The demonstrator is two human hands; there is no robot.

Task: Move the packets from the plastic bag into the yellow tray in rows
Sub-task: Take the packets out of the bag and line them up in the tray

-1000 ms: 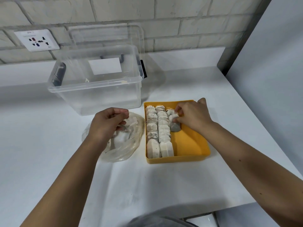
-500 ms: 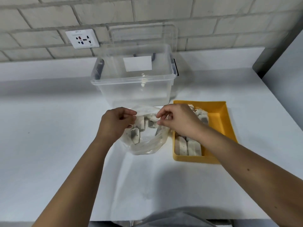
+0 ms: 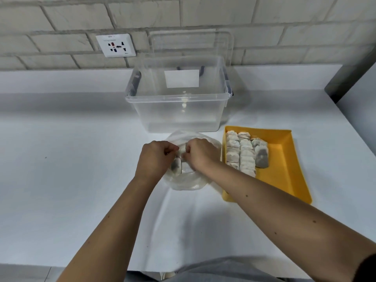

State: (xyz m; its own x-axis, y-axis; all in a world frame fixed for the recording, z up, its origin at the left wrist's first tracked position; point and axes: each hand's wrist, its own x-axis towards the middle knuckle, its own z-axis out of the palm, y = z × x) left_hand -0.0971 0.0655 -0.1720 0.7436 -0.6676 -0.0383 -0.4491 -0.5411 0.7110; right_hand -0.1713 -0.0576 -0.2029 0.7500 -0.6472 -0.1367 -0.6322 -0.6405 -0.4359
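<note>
A clear plastic bag (image 3: 186, 181) lies on the white table, with pale packets (image 3: 177, 165) showing inside it. My left hand (image 3: 155, 159) pinches the bag's left rim. My right hand (image 3: 200, 154) is curled inside the bag's mouth with its fingers closed among the packets; what it grips is hidden. To the right sits the yellow tray (image 3: 286, 169). Two full rows of packets (image 3: 241, 154) fill its left side, and a third row holds two, the nearer one a darker packet (image 3: 262, 157).
A large clear storage box (image 3: 177, 107) stands just behind the bag, its lid leaning on the brick wall. A wall socket (image 3: 116, 45) is at the back left. The table's right edge runs near the tray; a grey panel rises there.
My right hand left the tray, where it set the darker packet, and moved left into the bag. My left hand stayed on the bag's rim. The view swung left.
</note>
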